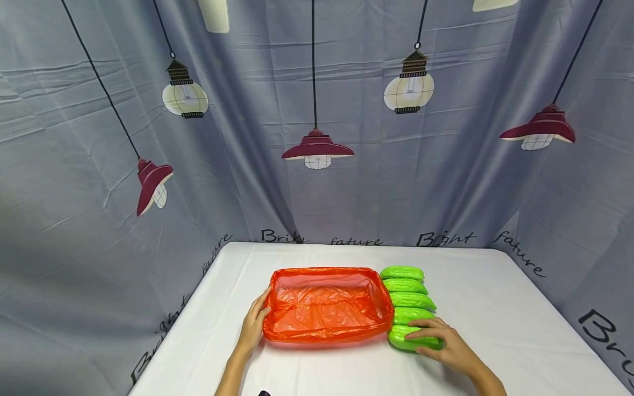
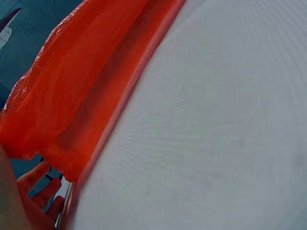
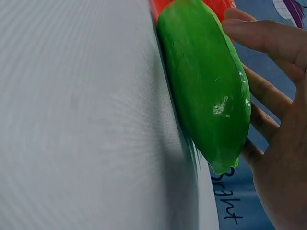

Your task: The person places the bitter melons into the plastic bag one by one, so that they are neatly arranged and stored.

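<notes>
A shallow rectangular tray-like container (image 1: pixel 327 336) lined with crinkled red plastic rests on the white table. My left hand (image 1: pixel 253 324) lies along its left side, with fairly straight fingers beside the rim; the left wrist view shows spread fingers (image 2: pixel 44 191) below the red plastic. To the container's right, several long, glossy green vegetable-like pieces form a column. Over the nearest green piece (image 1: pixel 403 338) is my right hand (image 1: pixel 443 346), its fingers loosely extended across the top. In the right wrist view this plump green piece (image 3: pixel 206 86) tapers at one end, and the fingers pass behind it.
Behind the nearest piece, the other green pieces (image 1: pixel 412 300) lie side by side along the container's right edge. White cloth covers the table (image 1: pixel 495 308). A grey curtain (image 1: pixel 366 192) printed with lamps and lettering surrounds it. A small dark object (image 1: pixel 264 393) shows at the bottom edge.
</notes>
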Demonstrator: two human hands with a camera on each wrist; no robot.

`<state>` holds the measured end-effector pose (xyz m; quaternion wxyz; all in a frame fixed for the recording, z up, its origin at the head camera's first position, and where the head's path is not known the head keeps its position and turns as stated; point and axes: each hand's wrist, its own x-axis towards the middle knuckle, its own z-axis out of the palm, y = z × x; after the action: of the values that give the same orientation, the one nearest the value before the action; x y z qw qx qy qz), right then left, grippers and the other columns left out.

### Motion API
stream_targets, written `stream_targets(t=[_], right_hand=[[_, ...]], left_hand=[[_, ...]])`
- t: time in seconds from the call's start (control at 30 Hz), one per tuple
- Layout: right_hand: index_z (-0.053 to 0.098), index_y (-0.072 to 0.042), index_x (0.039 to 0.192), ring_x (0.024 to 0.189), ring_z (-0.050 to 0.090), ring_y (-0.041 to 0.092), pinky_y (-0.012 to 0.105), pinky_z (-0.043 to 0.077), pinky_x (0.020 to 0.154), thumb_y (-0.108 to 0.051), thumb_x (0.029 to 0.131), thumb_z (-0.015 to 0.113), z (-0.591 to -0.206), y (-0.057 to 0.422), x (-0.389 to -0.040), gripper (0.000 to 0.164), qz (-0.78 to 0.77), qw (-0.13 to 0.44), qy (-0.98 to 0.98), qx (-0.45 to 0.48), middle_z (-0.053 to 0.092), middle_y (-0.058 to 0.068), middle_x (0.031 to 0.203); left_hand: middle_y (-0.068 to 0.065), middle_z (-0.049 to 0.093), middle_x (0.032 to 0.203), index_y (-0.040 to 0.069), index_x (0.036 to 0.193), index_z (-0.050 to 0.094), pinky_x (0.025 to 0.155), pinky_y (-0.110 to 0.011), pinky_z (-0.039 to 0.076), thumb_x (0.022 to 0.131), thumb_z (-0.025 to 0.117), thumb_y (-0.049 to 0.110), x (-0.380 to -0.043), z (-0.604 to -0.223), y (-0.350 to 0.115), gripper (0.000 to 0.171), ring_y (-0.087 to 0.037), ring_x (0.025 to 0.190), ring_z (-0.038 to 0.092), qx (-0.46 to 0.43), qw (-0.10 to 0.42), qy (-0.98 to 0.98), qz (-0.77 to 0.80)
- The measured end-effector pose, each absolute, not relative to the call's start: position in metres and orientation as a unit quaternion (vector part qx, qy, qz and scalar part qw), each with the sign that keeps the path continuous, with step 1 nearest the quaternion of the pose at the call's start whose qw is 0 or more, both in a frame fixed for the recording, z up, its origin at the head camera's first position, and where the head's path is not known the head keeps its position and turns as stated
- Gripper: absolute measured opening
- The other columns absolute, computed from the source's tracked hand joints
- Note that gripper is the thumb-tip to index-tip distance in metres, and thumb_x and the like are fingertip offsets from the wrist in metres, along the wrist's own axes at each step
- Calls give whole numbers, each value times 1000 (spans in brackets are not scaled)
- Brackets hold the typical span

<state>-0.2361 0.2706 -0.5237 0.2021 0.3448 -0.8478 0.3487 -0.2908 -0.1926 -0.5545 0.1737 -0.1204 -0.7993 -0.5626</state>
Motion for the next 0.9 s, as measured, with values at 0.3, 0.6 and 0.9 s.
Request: stream_targets(t=[0.3,0.6,0.9], right_hand=[[72,-27,97,101,50,18,37,43,78,-19,69,80,-533,276,-241,31,345,177,-860,333,60,-2,108],[70,-24,108,95,52,12,30,44,70,-22,75,76,-534,280,-239,33,370,102,-868,315,59,-2,107],[65,-18,118,61,44,12,22,35,49,-21,78,74,-529,282,-236,41,429,12,-851,304,63,-3,99]], left_hand=[[-6,41,140,21,140,43,104,-56,21,96,45,13,-290,-556,-193,45,-29,129,33,-126,178,-801,-558],[-7,42,140,22,140,42,103,-58,22,96,45,13,-291,-556,-193,45,-30,129,34,-127,181,-805,-550],[-6,41,140,24,140,42,103,-59,21,96,44,14,-291,-558,-193,45,-31,129,33,-119,172,-805,-555]])
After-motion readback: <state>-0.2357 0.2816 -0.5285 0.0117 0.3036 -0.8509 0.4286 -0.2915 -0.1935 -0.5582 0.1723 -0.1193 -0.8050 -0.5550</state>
